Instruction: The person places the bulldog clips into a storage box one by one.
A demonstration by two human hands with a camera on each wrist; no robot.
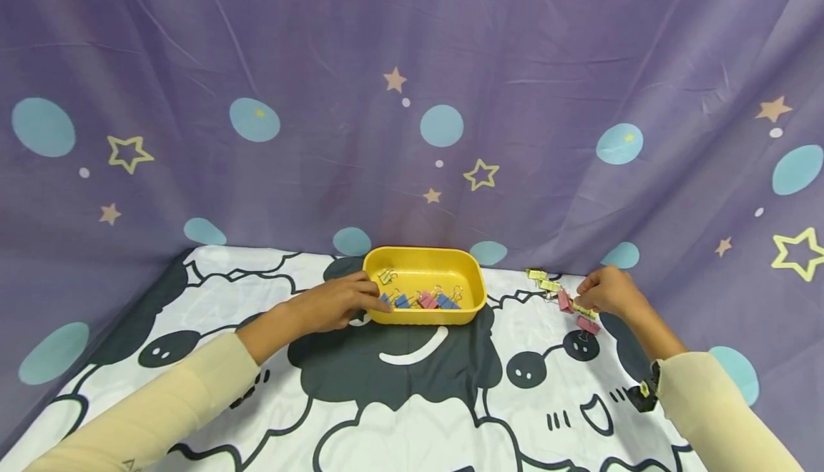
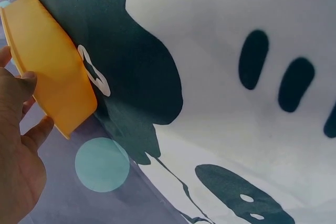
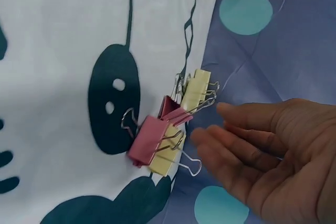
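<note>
A yellow plastic tray [image 1: 425, 317] sits at the back of the cloth, holding blue binder clips [image 1: 448, 302], a pink binder clip [image 1: 428, 301] and a yellow binder clip [image 1: 387, 277]. My left hand [image 1: 337, 303] grips its left end, thumb [image 2: 29, 81] against the outer wall. To the right, pink binder clips [image 3: 148, 140] and yellow binder clips [image 3: 196, 89] lie in a loose line. Beside them is my right hand [image 3: 278, 153], fingers loosely bent and apart from the clips, nothing between thumb and fingers.
Beneath everything lies a white cloth [image 1: 412, 436] printed with black cartoon sheep. A purple curtain [image 1: 322, 136] with stars and blue dots hangs right behind the tray and clips. Beige sleeves [image 1: 161, 400] cover both forearms.
</note>
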